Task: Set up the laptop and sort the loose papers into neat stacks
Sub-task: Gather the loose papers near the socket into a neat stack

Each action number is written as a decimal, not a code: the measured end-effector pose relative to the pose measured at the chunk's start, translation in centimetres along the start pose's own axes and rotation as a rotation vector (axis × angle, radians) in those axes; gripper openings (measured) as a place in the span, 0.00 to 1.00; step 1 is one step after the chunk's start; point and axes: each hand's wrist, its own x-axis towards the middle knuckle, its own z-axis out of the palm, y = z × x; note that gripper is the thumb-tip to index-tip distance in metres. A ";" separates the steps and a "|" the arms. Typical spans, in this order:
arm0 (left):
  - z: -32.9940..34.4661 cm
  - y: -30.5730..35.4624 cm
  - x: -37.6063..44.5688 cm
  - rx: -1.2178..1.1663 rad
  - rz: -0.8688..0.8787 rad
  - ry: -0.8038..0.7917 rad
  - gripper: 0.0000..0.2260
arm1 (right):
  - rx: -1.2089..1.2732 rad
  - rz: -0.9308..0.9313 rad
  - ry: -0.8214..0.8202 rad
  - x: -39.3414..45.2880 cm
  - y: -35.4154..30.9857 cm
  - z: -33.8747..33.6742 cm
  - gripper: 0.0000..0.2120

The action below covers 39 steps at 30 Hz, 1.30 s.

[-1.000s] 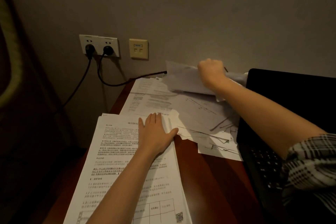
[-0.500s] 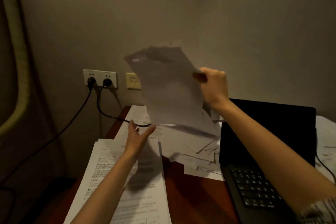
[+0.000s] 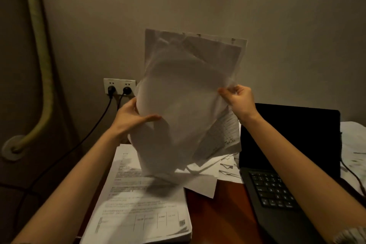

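White sheets, a loose bundle of papers (image 3: 186, 105), hang upright in mid-air at the centre of the frame, above the tabletop (image 3: 223, 210) and in front of the wall. Both hands hold the bundle. At its left edge, the left hand (image 3: 130, 117) has its thumb on the near face while its fingers (image 3: 134, 103) go round behind the sheets. At the right edge, the right hand (image 3: 239, 101) has its fingers (image 3: 227, 93) pinched shut on the paper. A printed sheet with a table on it sags out of the bundle's lower right corner.

Below the bundle, at lower centre, a thick stack of printed papers (image 3: 142, 214) lies flat on the reddish-brown tabletop, squared up and near its left edge. Just behind it, more loose sheets (image 3: 204, 180) lie scattered and overlapping, reaching right to the laptop (image 3: 287, 144). That laptop sits open at the right of the frame, black, its screen dark and upright, keyboard facing the person.

On the wall at middle left, a white socket plate (image 3: 118, 85) carries 2 black plugs, their cables (image 3: 95, 125) trailing down to the lower left.
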 end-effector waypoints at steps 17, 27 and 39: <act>-1.9 1.2 -1.5 -0.020 0.055 0.150 0.14 | -0.126 0.104 -0.230 -0.3 0.9 0.8 0.12; -1.6 -1.2 -2.6 -0.365 -0.119 0.252 0.16 | -0.473 0.136 -0.241 -1.2 3.7 -0.4 0.04; -1.3 -3.4 -2.7 0.011 -0.217 -0.233 0.20 | -0.272 0.341 -0.090 -5.3 7.8 -0.1 0.04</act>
